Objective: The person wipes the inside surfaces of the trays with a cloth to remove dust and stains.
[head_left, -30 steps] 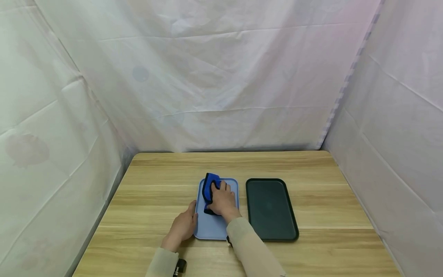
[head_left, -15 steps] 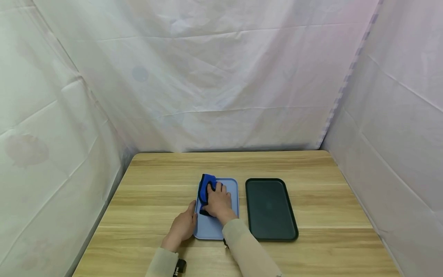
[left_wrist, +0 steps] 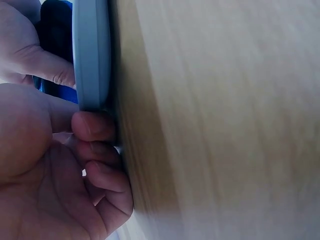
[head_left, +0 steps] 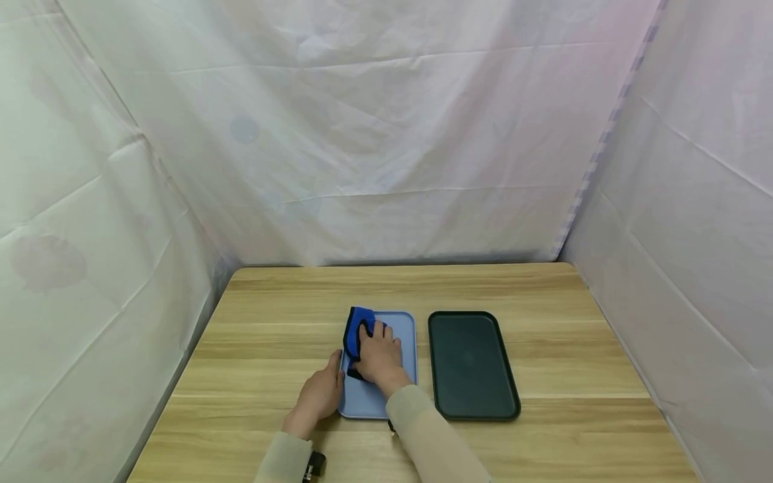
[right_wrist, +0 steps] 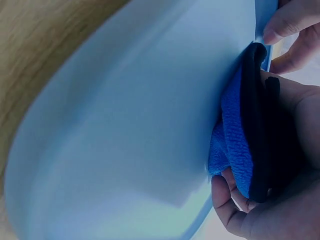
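Observation:
A light-blue rectangular tray lies on the wooden table. My left hand holds its left edge, and the left wrist view shows curled fingertips right at the rim. Over the tray's upper left part, my right hand grips a folded blue cloth with black edging. The cloth rests on the tray's surface and overlaps the left rim in the head view. In the right wrist view the fingers wrap the cloth, whose underside looks fuzzy; the palm hides part of it.
To the right of the blue tray lies a dark green tray of similar shape, a narrow gap between them. The wood-grain table is bounded by white fabric curtains at the back and both sides.
My right hand has moved the cloth left across the tray, and slightly nearer to me. The left hand and both trays have stayed where they were.

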Available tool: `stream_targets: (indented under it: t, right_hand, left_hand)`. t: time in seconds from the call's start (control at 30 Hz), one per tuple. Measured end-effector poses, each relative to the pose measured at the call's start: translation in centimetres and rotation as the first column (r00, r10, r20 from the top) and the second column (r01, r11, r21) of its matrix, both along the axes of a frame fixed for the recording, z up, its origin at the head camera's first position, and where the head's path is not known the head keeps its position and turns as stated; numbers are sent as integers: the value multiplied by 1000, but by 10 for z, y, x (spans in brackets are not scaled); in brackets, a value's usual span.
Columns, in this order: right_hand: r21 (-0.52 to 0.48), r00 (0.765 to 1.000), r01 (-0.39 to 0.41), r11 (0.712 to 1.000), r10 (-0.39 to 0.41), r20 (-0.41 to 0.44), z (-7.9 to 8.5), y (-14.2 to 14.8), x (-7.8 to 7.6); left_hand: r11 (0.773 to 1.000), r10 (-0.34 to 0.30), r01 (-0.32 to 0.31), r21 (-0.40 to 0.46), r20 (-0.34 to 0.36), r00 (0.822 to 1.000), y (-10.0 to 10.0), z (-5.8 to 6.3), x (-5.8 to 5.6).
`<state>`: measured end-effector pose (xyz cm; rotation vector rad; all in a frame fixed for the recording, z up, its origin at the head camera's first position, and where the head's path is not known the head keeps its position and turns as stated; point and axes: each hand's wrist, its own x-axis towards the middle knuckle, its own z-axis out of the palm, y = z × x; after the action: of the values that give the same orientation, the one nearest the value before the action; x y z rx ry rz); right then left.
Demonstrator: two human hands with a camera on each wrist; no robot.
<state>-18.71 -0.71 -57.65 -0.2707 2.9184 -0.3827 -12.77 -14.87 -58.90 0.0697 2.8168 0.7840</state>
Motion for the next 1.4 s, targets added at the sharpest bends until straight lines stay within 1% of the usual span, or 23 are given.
stream_targets:
  t: [0.2,0.43,0.73,0.97,1.27,1.4]
  right_hand:
    - [1,1000,-6,1000,6,-8,1,1,6]
    - [1,1000,-7,1000,7,-10,3,0,13]
    - [5,1000,-10,1000,10,-15,2,-1,22]
    - [16,999,-18,1000,19,-29,3,-1,30]
    - [12,999,-25,1000,25,-25,3,-2,37]
    - [16,999,-30,999,31,-32,3,-1,41]
  left_hand:
    - [1000,-3,3,6,-10,1000,-1,0,0]
    - [1000,2,-2,10,-4,1000,0,0,-1]
    - [1000,-2,2,12,-15,1000,0,-3,0]
    - [1000,-9,9,20,-23,1000,0,-2,0]
    - [1000,-4,4,23,-2,1000,0,-1,-1]
    - [1000,-9,9,22,-7,1000,-1,-2,-1]
